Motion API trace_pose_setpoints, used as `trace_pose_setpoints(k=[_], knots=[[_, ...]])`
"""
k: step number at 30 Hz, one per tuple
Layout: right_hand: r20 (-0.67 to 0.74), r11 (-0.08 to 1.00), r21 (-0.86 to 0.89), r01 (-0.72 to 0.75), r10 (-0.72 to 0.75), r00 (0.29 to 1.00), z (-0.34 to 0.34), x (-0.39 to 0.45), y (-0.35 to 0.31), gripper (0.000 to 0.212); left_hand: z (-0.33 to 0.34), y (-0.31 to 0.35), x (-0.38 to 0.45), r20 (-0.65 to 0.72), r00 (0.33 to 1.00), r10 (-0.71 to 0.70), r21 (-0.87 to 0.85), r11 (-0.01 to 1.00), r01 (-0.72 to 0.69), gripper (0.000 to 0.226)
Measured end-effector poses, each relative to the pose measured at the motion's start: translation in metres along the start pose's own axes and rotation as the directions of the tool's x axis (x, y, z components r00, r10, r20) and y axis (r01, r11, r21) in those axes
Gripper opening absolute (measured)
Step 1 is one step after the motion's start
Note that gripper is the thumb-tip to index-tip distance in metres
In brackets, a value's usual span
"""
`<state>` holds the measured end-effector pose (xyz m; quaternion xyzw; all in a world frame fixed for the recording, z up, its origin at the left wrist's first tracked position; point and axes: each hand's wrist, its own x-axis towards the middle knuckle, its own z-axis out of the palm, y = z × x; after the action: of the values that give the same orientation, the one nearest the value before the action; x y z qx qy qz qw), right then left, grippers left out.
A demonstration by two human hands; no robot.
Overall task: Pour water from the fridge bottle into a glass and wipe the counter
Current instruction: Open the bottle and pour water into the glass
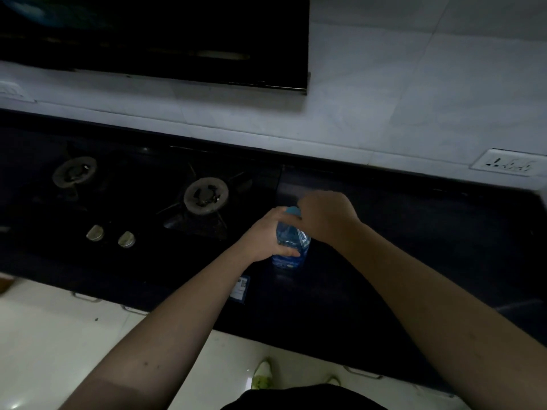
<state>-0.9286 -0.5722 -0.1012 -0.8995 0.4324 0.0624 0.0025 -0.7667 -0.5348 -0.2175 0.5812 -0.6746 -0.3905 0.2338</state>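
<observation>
Bottle (291,245) of clear blue plastic stands upright on the dark counter (414,247), just right of the hob (133,202) and near the counter's front edge. Left hand (266,236) wraps round the bottle's body, fingers curled across its front. Right hand (324,216) comes over the top, fingers closed on the blue cap (291,211), which is mostly hidden beneath them; whether the cap is loose cannot be told. Both forearms reach in from the bottom of the view. On the hob sit two burners (206,195) and two knobs (111,235) near its front. A small blue-and-white label (241,288) lies on the counter just in front of the bottle, beside the left forearm. A socket (507,162) is set in the pale tiled wall (414,99) at right, and a dark hood (154,39) hangs above the hob.
</observation>
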Motion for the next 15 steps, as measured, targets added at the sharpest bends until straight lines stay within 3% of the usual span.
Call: trace_pose_setpoints(k=[2,7,15], knots=[[-0.008,0.998,-0.014,-0.06,0.06,0.998,0.003,0.001,-0.007,0.069,0.0,0.001,0.0,-0.005,1.0,0.004,0.011,1.0,-0.004,0.073],[-0.01,0.997,0.012,-0.081,0.081,0.997,0.003,0.008,-0.011,0.059,0.001,0.003,-0.002,-0.02,0.999,-0.043,-0.037,0.998,0.042,0.093],[0.113,0.98,0.127,0.153,-0.168,0.979,-0.001,0.013,0.001,0.041,0.0,0.004,-0.002,-0.015,0.999,-0.042,-0.036,0.998,0.041,0.098]])
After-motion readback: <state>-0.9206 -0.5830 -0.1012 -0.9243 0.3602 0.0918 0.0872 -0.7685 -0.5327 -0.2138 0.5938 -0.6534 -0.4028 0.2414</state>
